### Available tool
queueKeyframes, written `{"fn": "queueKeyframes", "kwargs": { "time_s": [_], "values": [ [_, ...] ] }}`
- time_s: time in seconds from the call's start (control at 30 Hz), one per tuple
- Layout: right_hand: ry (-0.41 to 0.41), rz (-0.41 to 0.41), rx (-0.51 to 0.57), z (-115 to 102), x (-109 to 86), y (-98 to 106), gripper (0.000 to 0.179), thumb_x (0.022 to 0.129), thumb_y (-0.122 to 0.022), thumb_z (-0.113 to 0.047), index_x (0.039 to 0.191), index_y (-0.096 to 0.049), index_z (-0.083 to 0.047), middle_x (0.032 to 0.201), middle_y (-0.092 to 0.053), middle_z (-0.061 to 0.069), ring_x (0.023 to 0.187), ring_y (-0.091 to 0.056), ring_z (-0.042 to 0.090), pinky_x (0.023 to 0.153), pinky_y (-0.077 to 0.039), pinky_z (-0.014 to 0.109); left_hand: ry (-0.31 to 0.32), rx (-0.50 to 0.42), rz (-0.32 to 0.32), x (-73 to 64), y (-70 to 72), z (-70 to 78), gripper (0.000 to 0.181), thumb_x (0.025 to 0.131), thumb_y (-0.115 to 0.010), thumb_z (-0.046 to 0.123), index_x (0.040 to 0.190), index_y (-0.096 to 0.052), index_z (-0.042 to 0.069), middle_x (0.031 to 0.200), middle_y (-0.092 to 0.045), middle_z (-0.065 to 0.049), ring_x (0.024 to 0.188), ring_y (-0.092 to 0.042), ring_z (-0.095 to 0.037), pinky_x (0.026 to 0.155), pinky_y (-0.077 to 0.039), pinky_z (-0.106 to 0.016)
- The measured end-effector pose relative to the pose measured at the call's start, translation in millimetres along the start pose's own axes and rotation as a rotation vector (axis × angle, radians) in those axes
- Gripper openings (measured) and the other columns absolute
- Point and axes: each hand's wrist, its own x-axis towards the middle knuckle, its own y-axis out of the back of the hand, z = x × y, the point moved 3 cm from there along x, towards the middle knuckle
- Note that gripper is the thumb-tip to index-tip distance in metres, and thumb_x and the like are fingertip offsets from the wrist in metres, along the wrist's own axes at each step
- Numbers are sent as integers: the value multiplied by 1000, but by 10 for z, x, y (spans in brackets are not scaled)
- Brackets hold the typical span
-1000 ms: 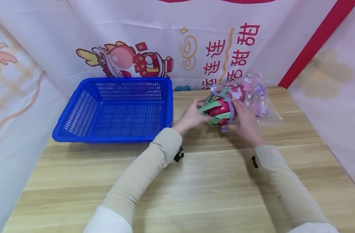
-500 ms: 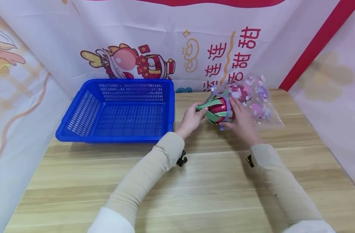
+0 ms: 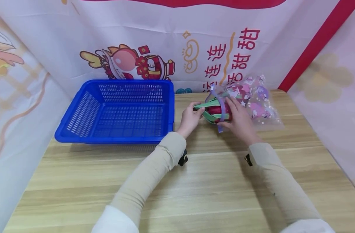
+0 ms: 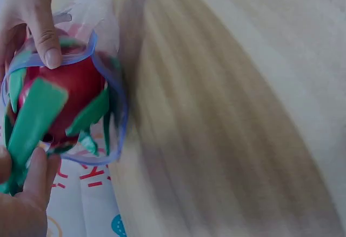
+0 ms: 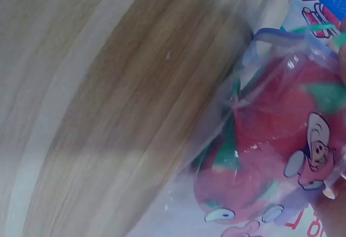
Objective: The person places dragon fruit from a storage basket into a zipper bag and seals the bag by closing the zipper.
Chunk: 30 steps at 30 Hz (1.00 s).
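Note:
A dragon fruit (image 3: 213,110), red with green leaf tips, lies in the mouth of a clear printed plastic bag (image 3: 260,111) with a purple-edged opening. My left hand (image 3: 190,120) pinches its green leaves (image 4: 38,115) between thumb and fingers. From the other side my right hand (image 3: 238,121) grips the bag around the fruit, thumb over the purple rim (image 4: 81,57) in the left wrist view. The leafy end sticks out of the opening towards my left hand. Deeper in the bag, the right wrist view has another red and green shape (image 5: 232,188).
A blue perforated plastic basket (image 3: 131,139) stands on the left of the wooden table (image 3: 212,187), close to my left hand. A printed white cloth (image 3: 154,22) hangs behind the table, with more cloth along both sides.
My left hand has shifted from around the fruit's front to pinching its leaf tips. The right hand has moved slightly left, and the purple rim now sits further over the fruit.

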Motion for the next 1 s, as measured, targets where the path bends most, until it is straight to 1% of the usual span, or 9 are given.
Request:
{"fn": "queueKeyframes", "kwargs": {
  "time_s": [0.1,0.2,0.3,0.43,0.57,0.67,0.7,0.87,1.0],
  "values": [
    [-16,-58,-27,34,3,-8,107,70,-84,-33,153,-20,-11,157,-18,23,143,-19,45,117,-13,60,13,-30,4,9,-19,-25,40,102,-42,19,137,-44,0,132,-55,-22,111,-64,-30,91,-54,-31],
    [-18,-91,-45,74,7,-24,108,72,-83,-34,154,-16,-13,158,-14,24,145,-13,45,118,-7,61,25,-67,3,17,-46,-44,40,104,-36,21,135,-45,-2,132,-55,-23,109,-65,-33,93,-53,-35],
    [-6,-82,-40,100,-1,-47,103,74,-81,-33,153,-19,-13,158,-16,23,145,-16,43,117,-9,61,39,-113,-1,21,-83,-64,40,104,-36,23,133,-48,-3,128,-57,-23,105,-66,-34,93,-53,-40],
    [42,-41,-58,109,-32,-69,93,74,-81,-31,150,-30,-10,155,-26,22,143,-24,41,117,-14,59,81,-168,-16,22,-144,-116,42,104,-38,25,134,-46,-3,132,-55,-21,105,-66,-33,94,-52,-40],
    [80,-26,-78,100,-44,-65,90,73,-82,-29,148,-34,-9,152,-31,22,141,-27,40,118,-14,56,118,-287,-21,59,-196,-194,45,103,-39,25,136,-44,-5,136,-52,-23,108,-64,-37,93,-53,-38],
    [96,-38,-83,83,-44,-52,91,73,-82,-30,147,-34,-9,152,-31,22,142,-27,40,119,-12,56,145,-388,-14,87,-210,-260,42,103,-39,22,133,-47,-7,134,-52,-24,112,-62,-38,91,-54,-37],
    [98,-44,-82,83,-44,-46,91,73,-82,-31,147,-34,-9,152,-31,22,142,-26,40,119,-11,56,154,-404,-10,91,-211,-279,41,103,-39,21,132,-48,-7,133,-52,-24,114,-61,-37,91,-54,-36],
    [92,-79,-70,129,-57,8,94,71,-83,-33,147,-34,-10,155,-25,22,144,-21,42,118,-8,59,178,-424,13,90,-209,-325,40,103,-39,20,133,-45,-5,135,-51,-24,118,-59,-35,91,-55,-35],
    [92,-96,-58,216,-95,52,91,72,-82,-29,147,-34,-10,156,-21,23,144,-16,46,117,-6,62,141,-395,29,72,-226,-319,38,104,-34,17,135,-40,-6,140,-45,-22,117,-58,-36,91,-55,-36]
  ]
}}
